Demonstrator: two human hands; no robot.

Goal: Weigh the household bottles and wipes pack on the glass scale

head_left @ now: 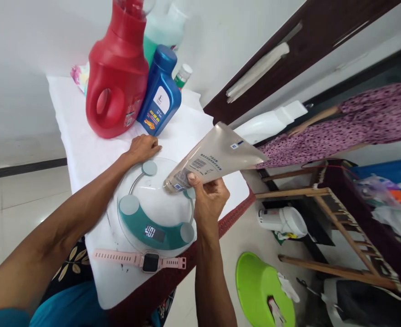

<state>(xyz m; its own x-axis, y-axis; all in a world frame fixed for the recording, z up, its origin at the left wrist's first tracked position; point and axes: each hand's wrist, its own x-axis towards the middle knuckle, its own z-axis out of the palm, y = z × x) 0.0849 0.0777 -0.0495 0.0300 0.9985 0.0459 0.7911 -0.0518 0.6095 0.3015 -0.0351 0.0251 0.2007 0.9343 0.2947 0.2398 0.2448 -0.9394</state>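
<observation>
My right hand (210, 195) grips a beige squeeze tube (207, 159), thumb across its printed side. The tube is tilted, its narrow end over a round glass scale (142, 222) with a teal band and a lit digital display; whether it touches the glass I cannot tell. Beyond the scale's far left edge, my left hand (144, 147) rests on the white cloth, fingers curled, with nothing visible in it. It is close to a blue bottle (161, 93) and a large red jug (117, 77). A pink-strapped smartwatch (149, 262) lies along the scale's near side.
Behind the blue bottle stand a clear bottle of green liquid (151, 47) and a small white-capped bottle (182, 76). A white bottle (265, 122) shows beyond the tube. At right are a person in pink patterned clothing (367, 118), a green tub (258, 286) and a white bucket (282, 220).
</observation>
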